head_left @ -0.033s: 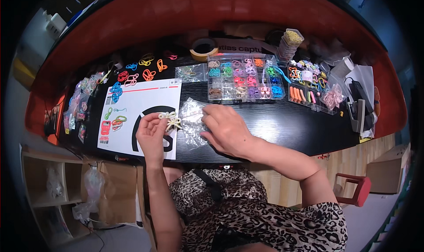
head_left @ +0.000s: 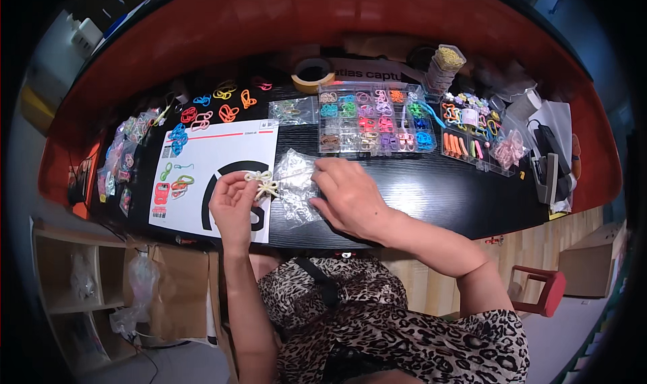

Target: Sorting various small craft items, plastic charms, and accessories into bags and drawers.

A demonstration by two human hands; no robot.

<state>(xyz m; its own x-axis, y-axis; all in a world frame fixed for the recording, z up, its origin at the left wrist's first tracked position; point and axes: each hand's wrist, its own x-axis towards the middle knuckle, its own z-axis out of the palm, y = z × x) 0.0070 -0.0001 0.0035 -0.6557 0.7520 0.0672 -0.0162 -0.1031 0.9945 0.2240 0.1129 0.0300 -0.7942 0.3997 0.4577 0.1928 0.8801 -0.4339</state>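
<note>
Between the two hands, a clear plastic bag (head_left: 295,192) lies on the black tabletop (head_left: 438,192), crinkled and glossy. Left hand (head_left: 232,202): thumb and fingertips pinch a cream looped cord piece (head_left: 259,176), held over the right edge of a printed white sheet (head_left: 216,147), just beside the bag. Right hand (head_left: 355,201): fingers bent at the bag's right edge; whether they grip the film or merely rest on it cannot be told, fingertips being partly hidden. Beyond the right hand: a clear compartment box (head_left: 377,151) of coloured loops, with a yellow tape roll (head_left: 314,86) by its far left corner. Ahead of the left hand: an orange loop bundle (head_left: 229,114).
</note>
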